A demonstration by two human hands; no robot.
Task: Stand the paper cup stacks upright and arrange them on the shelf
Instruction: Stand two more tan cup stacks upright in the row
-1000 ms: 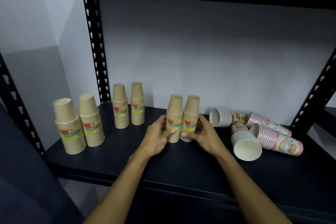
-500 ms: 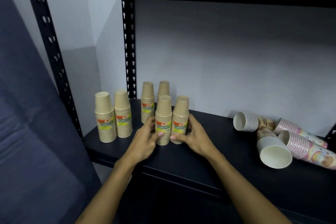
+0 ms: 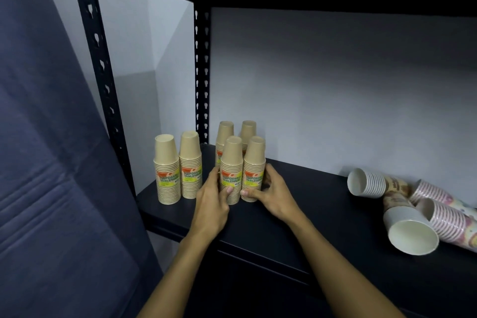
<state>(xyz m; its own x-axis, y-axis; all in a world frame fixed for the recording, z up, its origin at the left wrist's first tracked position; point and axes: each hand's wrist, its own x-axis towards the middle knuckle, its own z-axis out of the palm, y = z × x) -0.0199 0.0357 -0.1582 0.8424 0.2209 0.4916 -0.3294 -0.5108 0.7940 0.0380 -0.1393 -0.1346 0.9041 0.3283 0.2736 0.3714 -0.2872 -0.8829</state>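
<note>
We find a pair of tan kraft-paper cup stacks (image 3: 242, 170), inverted and upright, standing side by side at the left-centre of the black metal shelf board (image 3: 322, 204). Our left hand (image 3: 213, 201) wraps the left stack low down and our right hand (image 3: 268, 192) wraps the right one, fingers curled against the ribbed rims, so both hands are closed on the pair. A second tan pair (image 3: 236, 134) stands directly behind, and a third tan pair (image 3: 178, 168) stands just to the left, near the perforated black upright post (image 3: 103, 67).

Risk, in our judgement: the stacks are tall, narrow and light, and the shelf surface looks smooth, so a push applied unevenly could tip one stack into its neighbours behind. Loosely nested cups could also shear apart under a sideways squeeze.

Well apart to the right, the pink-striped printed cup stacks (image 3: 446, 217) and the white-lined cup stacks (image 3: 410, 233) lie on their sides, mouths toward us, touching one another. Being round, they could roll when one is lifted. A grey matte wall (image 3: 335, 85) backs the shelf.
</note>
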